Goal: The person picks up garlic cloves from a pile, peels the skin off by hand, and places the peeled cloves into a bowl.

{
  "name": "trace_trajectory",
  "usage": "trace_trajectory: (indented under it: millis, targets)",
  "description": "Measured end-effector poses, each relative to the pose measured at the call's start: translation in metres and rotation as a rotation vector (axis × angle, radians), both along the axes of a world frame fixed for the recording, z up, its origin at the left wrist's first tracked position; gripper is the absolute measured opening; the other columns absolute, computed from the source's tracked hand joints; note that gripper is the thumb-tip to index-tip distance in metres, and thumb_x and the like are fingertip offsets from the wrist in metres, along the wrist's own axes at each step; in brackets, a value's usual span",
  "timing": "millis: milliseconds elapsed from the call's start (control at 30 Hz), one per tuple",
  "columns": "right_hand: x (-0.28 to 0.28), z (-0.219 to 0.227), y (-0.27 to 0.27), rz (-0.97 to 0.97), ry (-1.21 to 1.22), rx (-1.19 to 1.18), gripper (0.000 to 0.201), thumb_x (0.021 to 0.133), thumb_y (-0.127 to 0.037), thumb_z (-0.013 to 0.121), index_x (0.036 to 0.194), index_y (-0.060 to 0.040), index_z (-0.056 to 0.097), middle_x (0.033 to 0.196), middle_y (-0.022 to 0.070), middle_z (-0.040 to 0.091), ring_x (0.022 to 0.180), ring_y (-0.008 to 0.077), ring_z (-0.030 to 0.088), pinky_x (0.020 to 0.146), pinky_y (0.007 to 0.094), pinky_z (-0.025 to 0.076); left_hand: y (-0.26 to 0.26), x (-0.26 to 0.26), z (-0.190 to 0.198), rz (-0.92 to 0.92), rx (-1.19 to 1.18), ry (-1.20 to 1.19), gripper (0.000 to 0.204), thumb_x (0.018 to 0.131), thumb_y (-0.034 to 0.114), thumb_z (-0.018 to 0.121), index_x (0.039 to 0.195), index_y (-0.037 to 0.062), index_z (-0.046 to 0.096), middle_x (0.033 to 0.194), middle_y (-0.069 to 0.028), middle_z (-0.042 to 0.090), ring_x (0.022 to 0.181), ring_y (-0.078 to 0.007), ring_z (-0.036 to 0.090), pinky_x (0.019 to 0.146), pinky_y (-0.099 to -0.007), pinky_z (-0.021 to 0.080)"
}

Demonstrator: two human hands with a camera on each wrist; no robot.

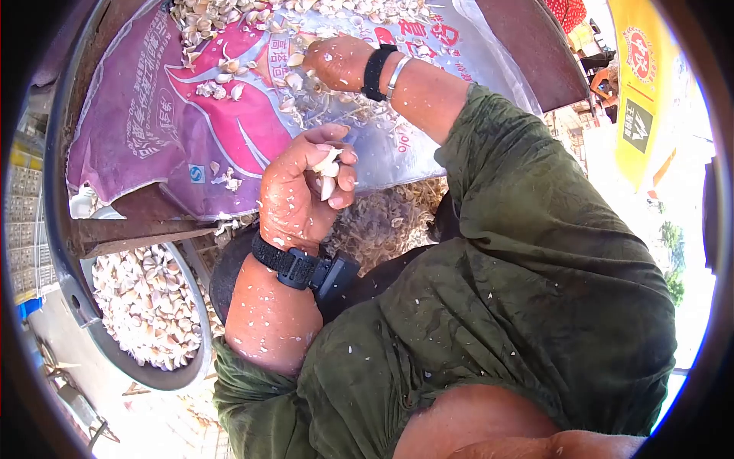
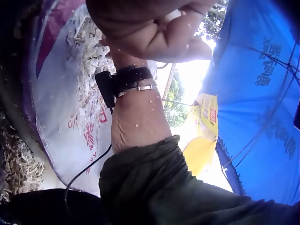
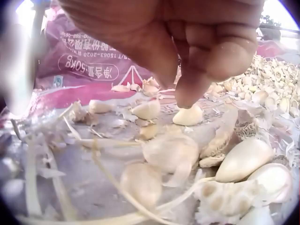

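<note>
My left hand (image 1: 289, 195) is turned palm up, fingers curled around a few pale garlic cloves (image 1: 327, 170). In the left wrist view, that hand's fingers (image 2: 154, 40) fill the top and mostly hide what they hold. Farther off, my right hand (image 1: 340, 63), with a black strap and silver bangle at its wrist, is low over a printed plastic sack. Its fingers are bunched downward in the right wrist view, a fingertip (image 3: 190, 96) at the top of a garlic clove (image 3: 187, 116). Loose cloves (image 3: 243, 159), dry stalks and papery skins lie around it.
The purple and white sack (image 1: 153, 115) covers a metal-rimmed surface. A heap of garlic (image 1: 222, 19) spreads along its far edge. Below left stands a basin (image 1: 205, 329) full of cloves. Skins (image 1: 390, 222) pile up beneath the near edge.
</note>
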State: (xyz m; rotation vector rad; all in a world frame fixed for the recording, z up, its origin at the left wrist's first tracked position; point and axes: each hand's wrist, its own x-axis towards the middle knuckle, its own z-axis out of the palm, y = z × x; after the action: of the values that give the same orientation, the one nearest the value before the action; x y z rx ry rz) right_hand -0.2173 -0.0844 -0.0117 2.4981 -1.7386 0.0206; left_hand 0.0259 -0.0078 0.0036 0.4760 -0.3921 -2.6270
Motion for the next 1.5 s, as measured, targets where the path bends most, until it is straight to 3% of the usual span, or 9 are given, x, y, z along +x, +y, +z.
trace_trajectory:
  millis: [300, 400, 500, 600, 833, 867, 933, 1333, 1500]
  targets:
    - [0.018, 0.008, -0.008, -0.287, 0.088, 0.175, 0.03, 0.078, -0.009, 0.063, 0.108, -0.0066, 0.065, 0.104, 0.0168, 0.067, 0.093, 0.0341, 0.065, 0.081, 0.0418, 0.053, 0.0, -0.001, -0.006, 0.025, -0.072, -0.168, 0.02, 0.078, 0.005, 0.055, 0.097, 0.0001, 0.057, 0.088, -0.0116, 0.059, 0.069, -0.0175, 0.057, 0.048, -0.0254, 0.04]
    - [-0.004, 0.007, 0.002, -0.281, -0.355, 0.086, 0.033, 0.081, -0.01, 0.063, 0.113, -0.0031, 0.062, 0.09, 0.0162, 0.069, 0.085, 0.0255, 0.07, 0.074, 0.0371, 0.056, 0.0, -0.002, -0.007, 0.021, -0.051, -0.166, 0.019, 0.081, 0.007, 0.055, 0.099, 0.0012, 0.056, 0.085, -0.0099, 0.058, 0.065, -0.0162, 0.053, 0.047, -0.0246, 0.038]
    - [0.0, 0.028, 0.032, -0.439, -1.576, 0.436, 0.028, 0.086, -0.008, 0.064, 0.11, 0.0052, 0.061, 0.087, 0.0201, 0.069, 0.076, 0.0244, 0.07, 0.069, 0.0334, 0.059, 0.002, -0.002, -0.009, 0.055, -0.079, -0.168, 0.019, 0.084, 0.009, 0.056, 0.102, 0.0021, 0.055, 0.082, -0.0079, 0.057, 0.064, -0.0152, 0.051, 0.047, -0.0244, 0.037]
    - [0.011, 0.04, 0.061, -0.213, -1.814, 0.572, 0.026, 0.088, -0.007, 0.064, 0.112, 0.0052, 0.06, 0.091, 0.0202, 0.069, 0.079, 0.0241, 0.071, 0.069, 0.0348, 0.059, 0.004, -0.002, -0.011, 0.044, -0.103, -0.173, 0.021, 0.085, 0.012, 0.058, 0.104, 0.0029, 0.054, 0.082, -0.0065, 0.056, 0.063, -0.0146, 0.051, 0.047, -0.0242, 0.037]
    - [0.091, 0.141, 0.139, 0.362, -1.781, 0.849, 0.027, 0.082, 0.007, 0.064, 0.108, 0.0092, 0.058, 0.095, 0.0256, 0.064, 0.073, 0.028, 0.068, 0.057, 0.0362, 0.056, 0.008, -0.001, -0.006, 0.104, -0.056, -0.144, 0.018, 0.086, 0.012, 0.057, 0.101, 0.0011, 0.057, 0.079, -0.0055, 0.058, 0.059, -0.0125, 0.051, 0.047, -0.0238, 0.037]
    - [0.107, 0.134, 0.134, 0.877, -1.832, 0.92, 0.026, 0.081, 0.004, 0.069, 0.104, 0.0099, 0.059, 0.098, 0.03, 0.062, 0.072, 0.031, 0.066, 0.056, 0.0378, 0.054, 0.006, -0.001, -0.007, 0.089, -0.06, -0.144, 0.019, 0.086, 0.012, 0.056, 0.101, 0.0007, 0.056, 0.08, -0.0058, 0.058, 0.059, -0.0129, 0.052, 0.047, -0.0244, 0.037]
    - [0.125, 0.165, 0.154, 1.027, -1.781, 0.901, 0.022, 0.083, 0.0, 0.071, 0.1, 0.0096, 0.062, 0.095, 0.0272, 0.065, 0.072, 0.0341, 0.065, 0.059, 0.0379, 0.055, 0.006, -0.003, -0.008, 0.049, -0.063, -0.144, 0.02, 0.086, 0.012, 0.055, 0.101, -0.0003, 0.055, 0.08, -0.0065, 0.058, 0.06, -0.0137, 0.053, 0.047, -0.0255, 0.038]
    - [0.133, 0.192, 0.157, 0.99, -1.848, 0.824, 0.018, 0.083, -0.004, 0.073, 0.096, 0.0058, 0.066, 0.092, 0.0165, 0.069, 0.075, 0.0301, 0.066, 0.064, 0.0362, 0.055, 0.007, 0.004, 0.018, 0.052, -0.031, -0.247, 0.025, 0.086, 0.014, 0.054, 0.106, -0.0008, 0.057, 0.083, -0.0096, 0.063, 0.064, -0.0169, 0.058, 0.05, -0.0267, 0.039]
    - [0.11, 0.172, 0.14, 0.876, -1.662, 0.707, 0.017, 0.083, -0.005, 0.074, 0.095, 0.0048, 0.067, 0.092, 0.0149, 0.069, 0.075, 0.0291, 0.067, 0.064, 0.0356, 0.055, 0.006, 0.01, 0.015, -0.019, 0.005, -0.049, 0.041, 0.095, 0.036, 0.046, 0.098, -0.0006, 0.064, 0.089, -0.012, 0.067, 0.072, -0.0192, 0.061, 0.051, -0.0293, 0.041]
